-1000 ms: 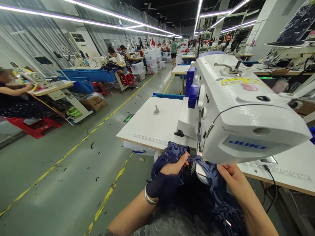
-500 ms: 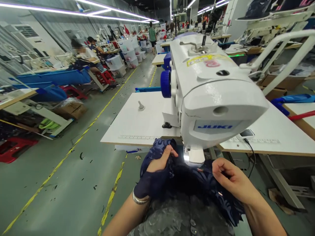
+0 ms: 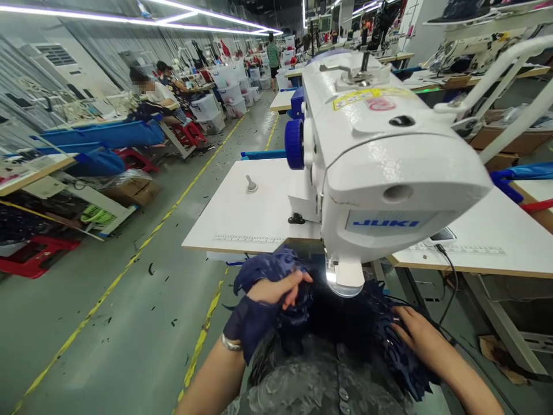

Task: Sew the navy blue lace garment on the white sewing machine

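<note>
The dark blue cloth lies bunched against the person's front, just below the sewing machine. It looks light, soft and limp, its lacy parts perhaps easy to snag, so a pinch near the edge with several fingers should serve best. The left hand has its fingers curled on a gathered fold, more cloth draped around the wrist above a bracelet. The right hand rests half open on the other side; whether its fingertips grip cannot be told. The machine's head overhangs the cloth between the hands and blocks the way forward. Beyond stands the worktop with a grey peg; farther off are clear boxes and seated co-workers.
</note>
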A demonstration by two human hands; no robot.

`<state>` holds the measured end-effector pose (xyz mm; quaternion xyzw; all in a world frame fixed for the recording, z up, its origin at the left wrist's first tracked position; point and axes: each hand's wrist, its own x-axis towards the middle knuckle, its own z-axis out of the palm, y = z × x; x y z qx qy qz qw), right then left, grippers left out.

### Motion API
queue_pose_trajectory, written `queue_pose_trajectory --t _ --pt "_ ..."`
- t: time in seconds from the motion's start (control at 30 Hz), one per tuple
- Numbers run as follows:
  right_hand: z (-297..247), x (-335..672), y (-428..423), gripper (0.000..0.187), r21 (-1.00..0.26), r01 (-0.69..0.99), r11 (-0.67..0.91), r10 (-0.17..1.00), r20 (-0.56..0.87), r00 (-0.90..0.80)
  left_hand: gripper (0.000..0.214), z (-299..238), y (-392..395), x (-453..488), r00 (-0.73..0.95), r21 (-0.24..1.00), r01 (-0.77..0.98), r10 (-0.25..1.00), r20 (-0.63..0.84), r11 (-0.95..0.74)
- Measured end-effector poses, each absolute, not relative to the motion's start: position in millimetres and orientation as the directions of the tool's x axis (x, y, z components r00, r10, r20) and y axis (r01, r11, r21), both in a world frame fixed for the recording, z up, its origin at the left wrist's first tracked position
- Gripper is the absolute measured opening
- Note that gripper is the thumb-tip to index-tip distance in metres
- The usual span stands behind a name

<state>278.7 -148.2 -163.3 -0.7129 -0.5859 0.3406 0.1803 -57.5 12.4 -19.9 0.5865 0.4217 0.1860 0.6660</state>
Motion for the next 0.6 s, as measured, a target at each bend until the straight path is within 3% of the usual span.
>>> queue_pose_trajectory --t 0.13,0.33,0.43,0.6 --pt "-99.4 206.4 -115.5 0.045 -0.907 0.417 -0.059 0.990 -0.105 -0.090 0.056 -28.4 -4.7 -43.0 0.795 0.923 0.331 0.468 -0.386 0.197" --pt "-60.7 168.6 -90.7 0.049 -0.995 0.088 -0.056 0.924 -0.085 -0.372 0.049 -14.7 -20.0 -32.7 0.847 0.938 0.236 0.419 -0.327 0.255" --pt "-56.7 180.3 -91.3 0.047 -0.991 0.111 -0.071 0.918 -0.109 -0.381 0.046 -12.2 -20.0 -36.6 0.797 0.948 0.272 0.513 -0.319 0.167" --pt "-29.7 200.0 -95.6 0.045 -0.920 0.375 -0.117 0.943 -0.221 -0.248 0.045 -13.8 -9.5 -38.2 0.660 0.947 0.301 0.694 -0.289 0.109"
